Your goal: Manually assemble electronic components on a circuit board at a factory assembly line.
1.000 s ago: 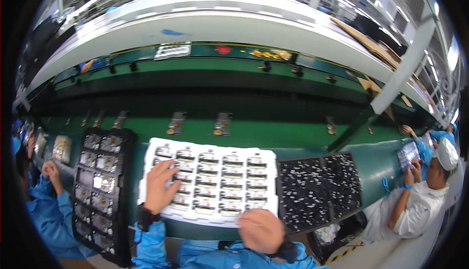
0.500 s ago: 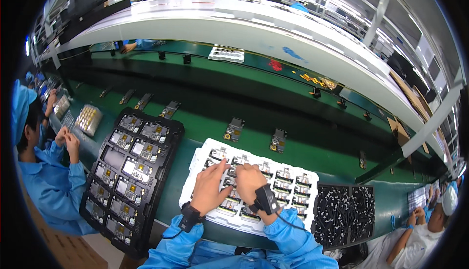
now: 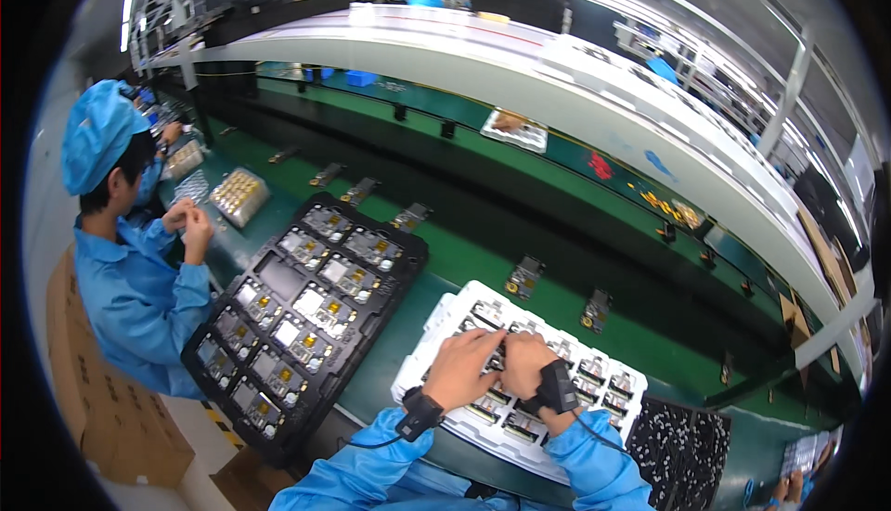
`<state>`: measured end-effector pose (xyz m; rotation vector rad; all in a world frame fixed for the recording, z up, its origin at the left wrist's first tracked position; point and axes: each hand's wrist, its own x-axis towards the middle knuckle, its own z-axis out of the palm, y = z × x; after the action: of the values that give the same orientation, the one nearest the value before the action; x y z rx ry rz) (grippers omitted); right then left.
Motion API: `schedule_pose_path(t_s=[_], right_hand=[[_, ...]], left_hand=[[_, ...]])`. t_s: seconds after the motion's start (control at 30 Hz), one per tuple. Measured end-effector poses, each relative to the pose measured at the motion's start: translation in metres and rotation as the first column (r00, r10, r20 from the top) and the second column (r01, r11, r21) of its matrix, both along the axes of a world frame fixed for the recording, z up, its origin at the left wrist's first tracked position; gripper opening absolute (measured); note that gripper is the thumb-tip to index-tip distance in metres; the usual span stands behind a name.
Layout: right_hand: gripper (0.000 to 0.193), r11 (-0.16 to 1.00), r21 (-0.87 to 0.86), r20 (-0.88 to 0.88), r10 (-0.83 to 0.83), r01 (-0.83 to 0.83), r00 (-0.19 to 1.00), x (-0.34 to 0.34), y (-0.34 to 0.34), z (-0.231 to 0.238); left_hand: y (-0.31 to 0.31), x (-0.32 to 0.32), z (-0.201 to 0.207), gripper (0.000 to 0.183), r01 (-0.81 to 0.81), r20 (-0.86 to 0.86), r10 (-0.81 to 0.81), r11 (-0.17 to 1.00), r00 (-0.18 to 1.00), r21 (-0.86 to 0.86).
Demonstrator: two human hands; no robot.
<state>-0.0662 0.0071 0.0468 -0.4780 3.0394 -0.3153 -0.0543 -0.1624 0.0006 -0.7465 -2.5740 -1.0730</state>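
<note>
Both my hands work close together over a white moulded tray, which holds rows of small metal and dark electronic parts. My left hand lies over the tray's left half, its fingers stretched toward the right hand and its thumb apart. Beside it, my right hand is curled down into the tray with fingers bent together. Whatever its fingertips grip is hidden beneath the hand. Each wrist wears a black strapped device, such as the right wrist's device.
Left of the white tray lies a black tray of circuit boards, one pocket bare. Loose boards, including one board, rest on the green conveyor. A black bin of small dark parts adjoins on the right. A co-worker sits at left.
The view has swung left, so the trays and boards appear farther right and lower. My hands stay together over the white tray, the right one still curled.
</note>
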Motion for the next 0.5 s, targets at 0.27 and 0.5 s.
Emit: schedule_pose_path(t_s=[0.27, 0.5], right_hand=[[0.023, 0.97, -0.24, 0.058, 0.045, -0.029, 0.997, 0.009, 0.001, 0.017], [0.02, 0.795, -0.538, 0.051, -0.302, 0.281, 0.952, 0.102, 0.099, 0.053]], left_hand=[[-0.001, 0.002, -0.002, 0.073, 0.042, 0.084, -0.045, 0.999, 0.995, 0.035], [0.002, -0.001, -0.01, 0.074, 0.05, -0.011, -0.05, 0.999, 0.999, -0.004]])
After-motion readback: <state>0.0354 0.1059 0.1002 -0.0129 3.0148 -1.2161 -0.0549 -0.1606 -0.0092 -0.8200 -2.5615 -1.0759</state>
